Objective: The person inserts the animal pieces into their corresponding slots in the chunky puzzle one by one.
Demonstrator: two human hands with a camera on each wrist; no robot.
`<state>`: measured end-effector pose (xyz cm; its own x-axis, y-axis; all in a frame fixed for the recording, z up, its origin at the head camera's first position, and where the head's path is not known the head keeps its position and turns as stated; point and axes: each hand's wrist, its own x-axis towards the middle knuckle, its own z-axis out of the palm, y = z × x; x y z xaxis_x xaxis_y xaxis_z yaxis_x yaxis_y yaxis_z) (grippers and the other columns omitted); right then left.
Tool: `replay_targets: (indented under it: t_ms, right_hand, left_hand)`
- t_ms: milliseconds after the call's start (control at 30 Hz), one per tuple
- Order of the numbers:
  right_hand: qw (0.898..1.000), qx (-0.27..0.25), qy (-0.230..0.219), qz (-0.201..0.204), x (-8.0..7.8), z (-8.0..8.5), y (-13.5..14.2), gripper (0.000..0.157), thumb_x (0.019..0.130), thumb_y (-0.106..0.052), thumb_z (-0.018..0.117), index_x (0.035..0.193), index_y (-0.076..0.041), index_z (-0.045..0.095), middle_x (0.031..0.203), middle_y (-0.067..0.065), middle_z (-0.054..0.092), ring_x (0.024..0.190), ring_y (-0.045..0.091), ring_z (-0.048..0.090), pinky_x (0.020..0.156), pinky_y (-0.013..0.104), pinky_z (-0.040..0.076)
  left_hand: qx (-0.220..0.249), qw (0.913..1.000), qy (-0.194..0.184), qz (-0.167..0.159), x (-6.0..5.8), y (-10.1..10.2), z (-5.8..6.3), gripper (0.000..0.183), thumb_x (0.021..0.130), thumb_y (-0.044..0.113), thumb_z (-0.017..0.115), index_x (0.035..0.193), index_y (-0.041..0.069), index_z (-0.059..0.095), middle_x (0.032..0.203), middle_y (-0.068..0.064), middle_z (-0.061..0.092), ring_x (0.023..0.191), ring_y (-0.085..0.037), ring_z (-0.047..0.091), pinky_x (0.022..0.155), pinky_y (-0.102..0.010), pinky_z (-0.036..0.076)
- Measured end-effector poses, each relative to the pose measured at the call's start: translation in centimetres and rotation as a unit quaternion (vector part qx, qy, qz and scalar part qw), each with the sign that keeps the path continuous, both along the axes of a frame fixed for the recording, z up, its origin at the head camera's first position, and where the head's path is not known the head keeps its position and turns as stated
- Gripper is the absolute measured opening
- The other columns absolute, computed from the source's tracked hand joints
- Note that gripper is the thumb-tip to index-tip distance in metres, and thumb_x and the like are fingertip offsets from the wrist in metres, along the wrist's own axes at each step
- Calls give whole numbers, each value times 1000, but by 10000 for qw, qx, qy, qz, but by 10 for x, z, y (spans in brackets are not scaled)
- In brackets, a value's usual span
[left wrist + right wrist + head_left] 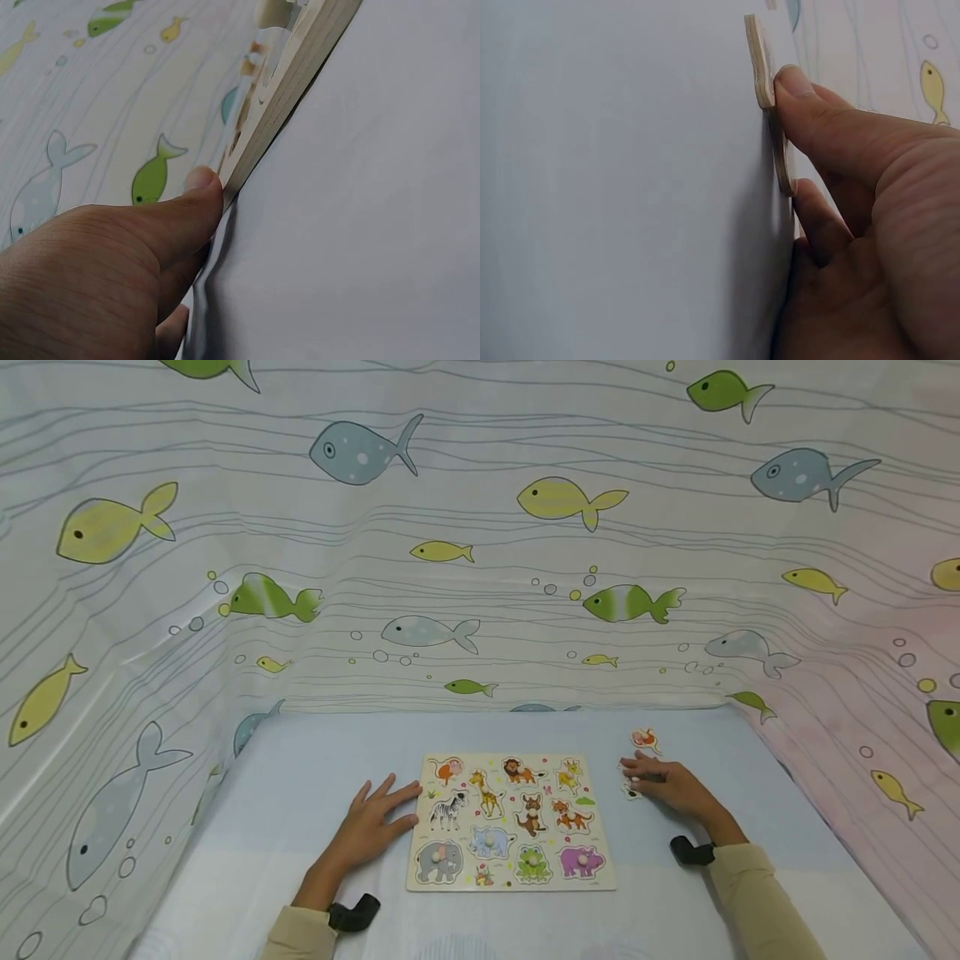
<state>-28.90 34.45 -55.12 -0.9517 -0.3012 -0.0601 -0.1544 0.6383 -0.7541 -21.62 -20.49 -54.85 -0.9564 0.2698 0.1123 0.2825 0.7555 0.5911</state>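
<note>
A wooden animal puzzle board (pixel 465 831) lies on the table, with elephant, frog, hippo, lion and other animals on it. My left hand (pixel 371 822), fingers spread and fairly straight, touches the board's left edge; in the left wrist view the thumb (pixel 201 184) meets the board's wooden side (pixel 281 105). To the right of the board, my right hand (pixel 671 787) pinches a black-and-white puzzle piece (pixel 632 792), largely covered by the fingers. Its wooden edge (pixel 759 67) shows beside the right thumb (pixel 799 97). Just beyond this hand lies a loose orange monkey piece (pixel 643 741).
A pale blue and white cloth (pixel 322 752) covers the table. Fish-printed curtains (pixel 495 585) enclose it at the back and both sides. Each wrist wears a black camera, one on the left wrist (pixel 355 913) and one on the right wrist (pixel 692 852).
</note>
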Motion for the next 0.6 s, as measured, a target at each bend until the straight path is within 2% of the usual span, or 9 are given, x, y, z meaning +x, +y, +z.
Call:
replay_targets:
  t_ms: [333, 600]
  right_hand:
    - [9996, -177, -121, -175, 1, 0, 0, 33, 90, -30, 75, 119, -14, 74, 146, 9, 56, 151, 38, 28, 121, 67, 17]
    - [9997, -30, 155, -166, 1, 0, 0, 29, 88, -30, 76, 112, -14, 77, 141, 9, 61, 147, 39, 35, 120, 64, 22]
  left_hand:
    - [101, 9998, 119, -106, 2, 1, 1, 50, 93, 37, 69, 139, 21, 61, 146, -1, 57, 149, -39, 32, 125, -61, 7]
    - [98, 9998, 152, -74, 2, 1, 1, 49, 92, 35, 71, 139, 21, 61, 146, -1, 58, 148, -40, 33, 125, -61, 7]
